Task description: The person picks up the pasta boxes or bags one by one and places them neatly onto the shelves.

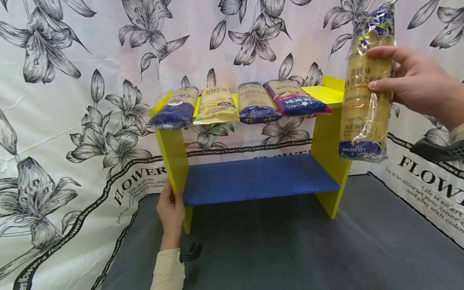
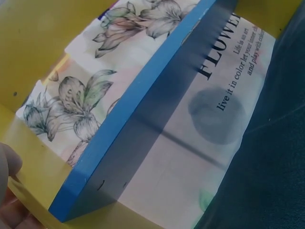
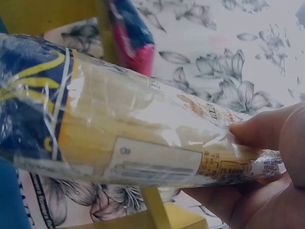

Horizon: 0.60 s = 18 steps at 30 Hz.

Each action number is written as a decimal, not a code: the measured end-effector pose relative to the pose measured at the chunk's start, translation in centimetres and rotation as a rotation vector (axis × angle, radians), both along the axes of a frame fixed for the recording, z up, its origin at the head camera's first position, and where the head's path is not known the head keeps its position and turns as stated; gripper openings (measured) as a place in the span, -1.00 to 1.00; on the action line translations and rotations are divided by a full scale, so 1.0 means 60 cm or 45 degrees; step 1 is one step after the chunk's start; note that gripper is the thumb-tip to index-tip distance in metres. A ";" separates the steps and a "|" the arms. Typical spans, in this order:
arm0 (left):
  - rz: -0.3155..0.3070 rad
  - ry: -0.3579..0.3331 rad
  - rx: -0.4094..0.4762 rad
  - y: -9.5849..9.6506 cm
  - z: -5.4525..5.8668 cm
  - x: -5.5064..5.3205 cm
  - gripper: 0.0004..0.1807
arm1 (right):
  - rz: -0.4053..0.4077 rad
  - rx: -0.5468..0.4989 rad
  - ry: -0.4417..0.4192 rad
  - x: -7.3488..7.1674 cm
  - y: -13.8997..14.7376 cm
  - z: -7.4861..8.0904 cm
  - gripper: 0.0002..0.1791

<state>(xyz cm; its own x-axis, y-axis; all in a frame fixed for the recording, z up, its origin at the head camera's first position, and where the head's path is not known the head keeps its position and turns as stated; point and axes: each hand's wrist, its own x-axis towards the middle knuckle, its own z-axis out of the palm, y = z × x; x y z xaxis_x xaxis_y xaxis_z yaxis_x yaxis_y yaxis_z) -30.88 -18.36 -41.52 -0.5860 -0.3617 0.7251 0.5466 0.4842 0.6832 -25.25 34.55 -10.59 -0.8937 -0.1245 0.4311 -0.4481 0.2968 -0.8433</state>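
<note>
In my right hand (image 1: 417,80) is a clear bag of spaghetti (image 1: 366,100) with blue ends, pinched between thumb and fingers. It hangs nearly upright in front of the right end of a yellow shelf unit (image 1: 170,161). The right wrist view shows the spaghetti bag (image 3: 133,124) from its barcode side. My left hand (image 1: 172,209) grips the edge of the unit's left side panel, low down by the blue shelf board (image 1: 253,179). On the yellow top lie several pasta packs: a blue one (image 1: 177,106), a yellow one (image 1: 216,104), a spaghetti bag (image 1: 258,102) and a pink-and-blue one (image 1: 295,98).
The unit stands on a dark grey cloth (image 1: 261,249). Behind it hangs a white curtain (image 1: 101,48) printed with flowers and lettering. A bare stretch of yellow top (image 1: 322,93) lies right of the pink-and-blue pack. The packs jut over the front edge.
</note>
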 end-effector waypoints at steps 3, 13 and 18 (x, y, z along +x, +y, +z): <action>-0.002 0.001 -0.011 -0.004 0.000 -0.001 -0.40 | -0.060 0.080 -0.064 -0.025 -0.008 0.023 -0.29; 0.021 0.001 -0.029 -0.010 0.002 -0.002 -0.40 | -0.062 0.097 -0.371 -0.099 -0.035 0.063 -0.11; 0.013 -0.002 -0.034 -0.008 0.005 0.000 -0.40 | 0.076 -0.240 -0.590 -0.123 -0.023 0.049 -0.07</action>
